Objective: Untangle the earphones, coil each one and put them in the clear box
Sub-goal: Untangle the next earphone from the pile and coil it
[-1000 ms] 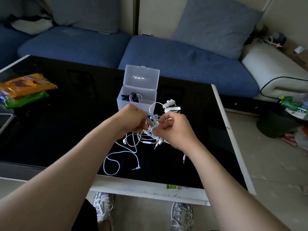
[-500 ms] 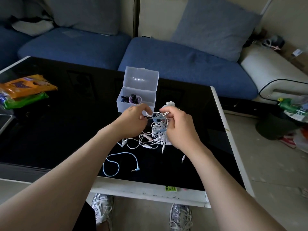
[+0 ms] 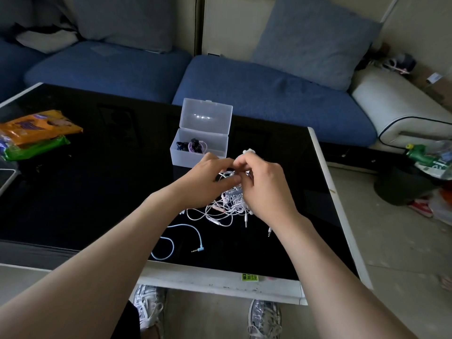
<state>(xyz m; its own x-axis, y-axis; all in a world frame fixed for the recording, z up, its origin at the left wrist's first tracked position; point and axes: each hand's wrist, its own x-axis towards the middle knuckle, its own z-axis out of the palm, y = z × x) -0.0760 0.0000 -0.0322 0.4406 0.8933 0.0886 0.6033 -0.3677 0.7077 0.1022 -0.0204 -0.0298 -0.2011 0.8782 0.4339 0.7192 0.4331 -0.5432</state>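
Left hand (image 3: 208, 178): in front of the clear box (image 3: 193, 159), fingers curled, grip pinching the earphones (image 3: 230, 203).
Right hand (image 3: 266, 189): close beside the left, grip pinching the same thin white cords.
Earphones: tangled heap on the glossy black worktop (image 3: 97, 192), just before the box.
Clear box: translucent plastic, lid upright.

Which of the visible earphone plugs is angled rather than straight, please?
The light blue plug near the table's front edge; the two white plugs are straight.

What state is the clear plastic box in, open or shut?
Open: the clear plastic box has its lid upright behind, exposing dark coiled earphones inside.
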